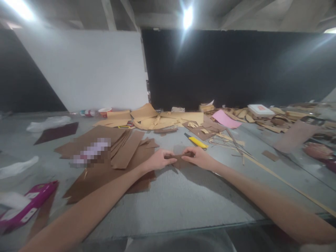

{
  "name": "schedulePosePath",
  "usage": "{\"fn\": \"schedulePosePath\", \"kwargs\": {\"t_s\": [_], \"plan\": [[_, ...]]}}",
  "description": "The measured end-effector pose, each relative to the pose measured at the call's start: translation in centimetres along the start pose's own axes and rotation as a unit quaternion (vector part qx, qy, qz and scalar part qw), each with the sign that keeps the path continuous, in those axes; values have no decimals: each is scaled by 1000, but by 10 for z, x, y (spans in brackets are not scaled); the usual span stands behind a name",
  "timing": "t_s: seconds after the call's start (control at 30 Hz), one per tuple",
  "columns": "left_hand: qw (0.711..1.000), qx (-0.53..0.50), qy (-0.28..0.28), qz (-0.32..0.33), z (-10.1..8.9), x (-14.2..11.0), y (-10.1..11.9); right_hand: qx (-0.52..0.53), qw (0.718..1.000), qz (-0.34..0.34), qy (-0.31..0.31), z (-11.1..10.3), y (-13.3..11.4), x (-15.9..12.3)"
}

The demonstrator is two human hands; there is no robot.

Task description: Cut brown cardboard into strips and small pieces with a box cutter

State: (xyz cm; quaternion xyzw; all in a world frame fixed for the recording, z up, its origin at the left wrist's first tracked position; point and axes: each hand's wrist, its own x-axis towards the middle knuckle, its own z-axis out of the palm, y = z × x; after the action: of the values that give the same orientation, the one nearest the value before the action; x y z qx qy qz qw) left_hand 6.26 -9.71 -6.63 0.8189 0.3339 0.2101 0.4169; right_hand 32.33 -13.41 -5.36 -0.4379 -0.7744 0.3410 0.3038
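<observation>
Between my two hands is a small brown strip [179,158], leather-like, lying low over the grey table. My left hand [159,159] pinches its left end between thumb and fingers. At the other end, my right hand [197,156] grips it the same way. Part of the strip is hidden by my fingers. Just beyond my right hand lies a yellow utility knife [197,141]. Brown sheets and cut strips [128,150] are stacked to the left of my left hand, close to my forearm.
Tan sheets [168,119] and a pink sheet [226,119] lie along the back. Thin offcuts [225,141] are scattered right of the knife. A white box [260,110] sits on scraps at back right. A magenta object [34,201] is at front left, near the glass edge [210,228].
</observation>
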Motion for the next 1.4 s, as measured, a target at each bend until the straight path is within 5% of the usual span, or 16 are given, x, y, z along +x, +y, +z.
{"fn": "schedulePosePath", "kwargs": {"t_s": [0.47,1.17,1.4], "plan": [[997,-59,-48,2,-1,2,0,56,998,-13,-11,3,8,1],[999,19,-23,33,2,3,-1,-4,999,-37,-15,-1,5,4],[999,-20,-27,8,2,0,2,-45,997,-32,50,-11,25,9]]}}
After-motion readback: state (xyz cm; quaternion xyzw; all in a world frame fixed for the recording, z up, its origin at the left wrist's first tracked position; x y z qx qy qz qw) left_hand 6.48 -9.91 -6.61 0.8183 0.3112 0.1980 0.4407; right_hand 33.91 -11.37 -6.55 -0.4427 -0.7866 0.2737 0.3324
